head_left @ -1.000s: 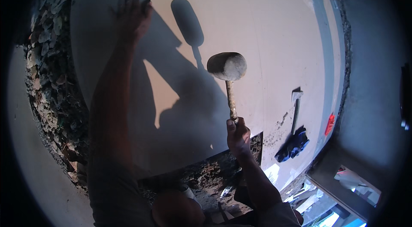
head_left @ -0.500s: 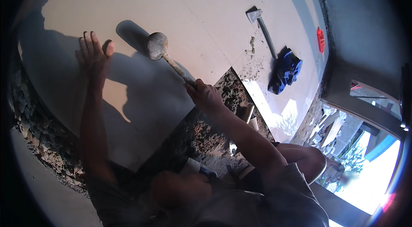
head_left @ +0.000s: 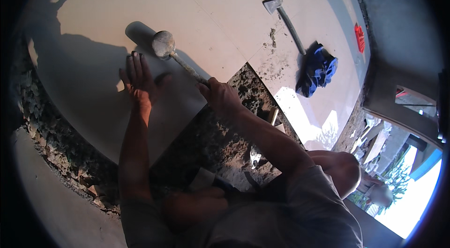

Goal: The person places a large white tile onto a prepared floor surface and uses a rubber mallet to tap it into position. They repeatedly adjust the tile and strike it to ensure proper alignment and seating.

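Observation:
My right hand (head_left: pixel 222 97) is closed around the handle of a mallet (head_left: pixel 164 44) with a round, pale, dusty head. The mallet's head is over a large smooth beige floor tile (head_left: pixel 173 107), near its shadow; whether it touches the tile I cannot tell. My left hand (head_left: pixel 139 79) lies on the same tile with fingers spread, holding nothing, just nearer to me than the mallet head. Bare, rough mortar bed (head_left: pixel 222 131) shows between the tile's near edge and my legs.
A hatchet (head_left: pixel 290 25) with a grey head lies on tiles at right, beside a crumpled blue cloth (head_left: pixel 318 71). Farther right is a red object (head_left: pixel 359 38). Mortar crumbs are scattered around. Rubble (head_left: pixel 61 147) runs along the left edge. A doorway with bright light is at lower right.
My left hand has moved right and toward me across the tile. The mallet, still in my right hand, has shifted slightly to the left.

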The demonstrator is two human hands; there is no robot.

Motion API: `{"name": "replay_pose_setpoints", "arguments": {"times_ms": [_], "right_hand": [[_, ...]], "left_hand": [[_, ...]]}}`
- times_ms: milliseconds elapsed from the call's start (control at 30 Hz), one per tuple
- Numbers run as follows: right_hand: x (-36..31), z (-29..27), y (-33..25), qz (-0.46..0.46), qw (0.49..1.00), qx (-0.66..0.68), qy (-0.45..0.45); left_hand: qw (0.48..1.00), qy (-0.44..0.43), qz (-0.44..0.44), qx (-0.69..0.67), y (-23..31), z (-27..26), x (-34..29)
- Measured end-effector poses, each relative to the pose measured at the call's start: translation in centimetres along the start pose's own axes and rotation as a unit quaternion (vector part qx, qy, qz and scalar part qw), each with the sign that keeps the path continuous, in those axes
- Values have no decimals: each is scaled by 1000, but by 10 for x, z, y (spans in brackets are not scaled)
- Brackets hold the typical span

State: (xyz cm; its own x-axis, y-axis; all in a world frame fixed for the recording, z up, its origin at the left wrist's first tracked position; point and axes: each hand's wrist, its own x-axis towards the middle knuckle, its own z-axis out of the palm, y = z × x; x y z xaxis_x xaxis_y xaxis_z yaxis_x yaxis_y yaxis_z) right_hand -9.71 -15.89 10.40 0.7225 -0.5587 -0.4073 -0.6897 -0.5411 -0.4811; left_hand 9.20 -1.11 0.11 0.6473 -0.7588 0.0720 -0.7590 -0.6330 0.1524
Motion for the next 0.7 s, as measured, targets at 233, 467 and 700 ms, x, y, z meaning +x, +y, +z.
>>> {"name": "replay_pose_setpoints", "arguments": {"times_ms": [233, 467, 700], "right_hand": [[-15, -145, 73, -140, 963, -222, -64], [-86, -208, 243, -9, 965, -209, 156], [-57, -187, 420, -4, 923, -276, 268]], "left_hand": [[999, 14, 22, 35, -5, 3, -2], [991, -132, -11, -9, 5, -29, -24], [955, -237, -179, -11, 0, -142, -157]]}}
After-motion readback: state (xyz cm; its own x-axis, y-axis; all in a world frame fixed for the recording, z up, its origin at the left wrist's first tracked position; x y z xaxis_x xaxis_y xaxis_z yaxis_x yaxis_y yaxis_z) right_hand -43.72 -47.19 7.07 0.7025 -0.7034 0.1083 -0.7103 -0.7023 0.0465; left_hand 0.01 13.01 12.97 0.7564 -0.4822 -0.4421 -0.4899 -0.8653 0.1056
